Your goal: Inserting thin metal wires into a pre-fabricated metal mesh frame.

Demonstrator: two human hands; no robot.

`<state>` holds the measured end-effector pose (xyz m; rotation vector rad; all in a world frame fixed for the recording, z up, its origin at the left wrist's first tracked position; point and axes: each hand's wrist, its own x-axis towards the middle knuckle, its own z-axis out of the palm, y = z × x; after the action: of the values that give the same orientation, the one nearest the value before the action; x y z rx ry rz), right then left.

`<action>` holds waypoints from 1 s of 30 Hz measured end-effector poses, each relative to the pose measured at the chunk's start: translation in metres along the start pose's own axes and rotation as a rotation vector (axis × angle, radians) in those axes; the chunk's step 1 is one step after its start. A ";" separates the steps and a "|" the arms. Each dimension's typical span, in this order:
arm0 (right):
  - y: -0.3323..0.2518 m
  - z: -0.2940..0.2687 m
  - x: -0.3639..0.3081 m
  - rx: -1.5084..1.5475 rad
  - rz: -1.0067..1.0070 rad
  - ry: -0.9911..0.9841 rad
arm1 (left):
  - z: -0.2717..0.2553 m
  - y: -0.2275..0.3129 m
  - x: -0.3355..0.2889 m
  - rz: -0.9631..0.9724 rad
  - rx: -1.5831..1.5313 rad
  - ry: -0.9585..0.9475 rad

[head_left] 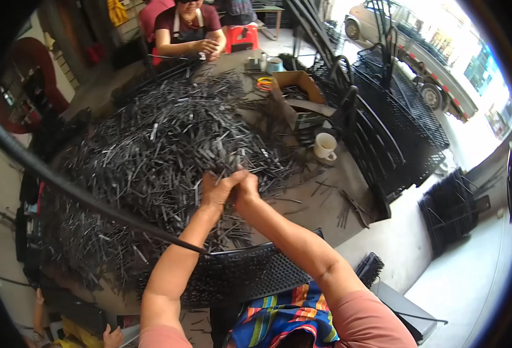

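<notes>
Black strips [169, 139] lie heaped left of and beyond two meeting hands.
I see the left hand [214, 190] and right hand [246, 187] brought together, fingers curled; whether they pinch any strips I can't tell. A white mug [325, 146] stands to their right.

Bare forearms [180, 261] stretch forward, converging, with left grip [215, 190] and right grip [246, 185] close together.
</notes>
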<state>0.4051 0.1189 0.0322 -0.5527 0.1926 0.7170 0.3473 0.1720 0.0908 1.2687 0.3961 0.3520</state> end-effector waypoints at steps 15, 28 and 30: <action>0.026 -0.007 -0.003 -0.318 0.124 0.154 | -0.051 -0.044 0.041 -0.290 -0.310 0.138; 0.002 -0.005 0.019 -0.667 -0.327 0.262 | -0.006 -0.030 0.027 -0.171 -0.373 0.268; 0.006 -0.004 0.011 -0.905 -0.407 0.179 | -0.023 -0.034 0.029 -0.350 -0.488 0.205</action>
<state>0.4090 0.1271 0.0227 -1.4752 -0.0967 0.3214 0.3636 0.1962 0.0500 0.6720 0.6520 0.2580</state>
